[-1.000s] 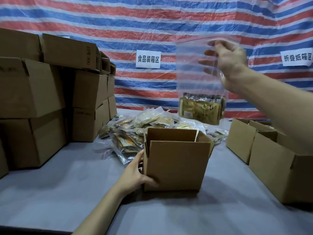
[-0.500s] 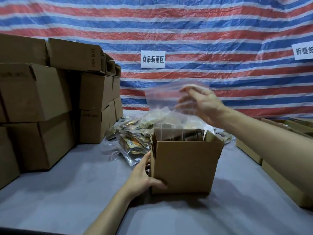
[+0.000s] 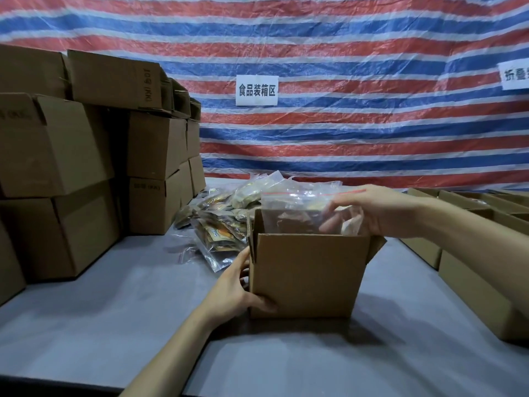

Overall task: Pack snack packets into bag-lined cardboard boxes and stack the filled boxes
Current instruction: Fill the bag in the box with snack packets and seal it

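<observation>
Now the right hand (image 3: 383, 213) pinches the bag (image 3: 292, 207), half inside the box (image 3: 306, 273) the left hand (image 3: 234, 290) grips; next, probably push it flat.

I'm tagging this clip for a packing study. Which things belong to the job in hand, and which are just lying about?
In the job: open cardboard box, clear zip bag partly inside it, left hand holding the box, right hand holding the bag, pile of snack packets.
Lying about: stacked closed boxes, open boxes at right, paper sign, striped tarp.
</observation>
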Tool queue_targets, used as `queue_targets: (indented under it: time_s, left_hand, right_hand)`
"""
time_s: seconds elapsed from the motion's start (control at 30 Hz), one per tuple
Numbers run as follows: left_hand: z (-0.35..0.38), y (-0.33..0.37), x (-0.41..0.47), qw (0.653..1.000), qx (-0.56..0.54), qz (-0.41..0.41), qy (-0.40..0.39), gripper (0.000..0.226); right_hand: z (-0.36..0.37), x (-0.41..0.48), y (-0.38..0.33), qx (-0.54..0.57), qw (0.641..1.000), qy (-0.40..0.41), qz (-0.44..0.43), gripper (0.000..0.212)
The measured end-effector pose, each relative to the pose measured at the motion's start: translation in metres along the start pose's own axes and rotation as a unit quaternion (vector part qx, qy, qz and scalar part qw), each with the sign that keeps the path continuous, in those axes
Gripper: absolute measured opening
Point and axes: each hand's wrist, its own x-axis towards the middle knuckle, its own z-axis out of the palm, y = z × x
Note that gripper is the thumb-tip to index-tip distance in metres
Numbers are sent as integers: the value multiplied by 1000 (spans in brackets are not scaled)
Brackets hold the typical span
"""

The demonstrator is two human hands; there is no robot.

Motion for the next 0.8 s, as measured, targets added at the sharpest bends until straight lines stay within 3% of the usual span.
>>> queue_targets:
  time_s: [0.1, 0.33, 0.43, 0.5, 0.6, 0.8]
  left_hand:
    - [0, 1, -1, 1000, -1, -2, -3, 108]
    - [-1, 1, -2, 1000, 10, 4, -4, 109]
    - [-1, -1, -1, 1000, 11, 5, -3, 111]
    - [-1, -3, 0, 1000, 9, 6, -2, 111]
    - [-1, -5, 1, 1000, 7, 8, 1, 111]
    - [-1, -6, 0, 1000, 8, 6, 0, 109]
  right_hand:
    - [0, 4, 4, -55, 996, 25, 63, 22]
    - [9, 21, 12, -276, 949, 138, 60, 5]
    - [15, 23, 5, -312, 935, 168, 17, 18]
    - [19, 24, -1, -325, 931, 161, -38, 24]
    - [28, 26, -9, -292, 942, 146, -72, 15]
    - [39, 36, -13, -297, 951, 32, 79, 26]
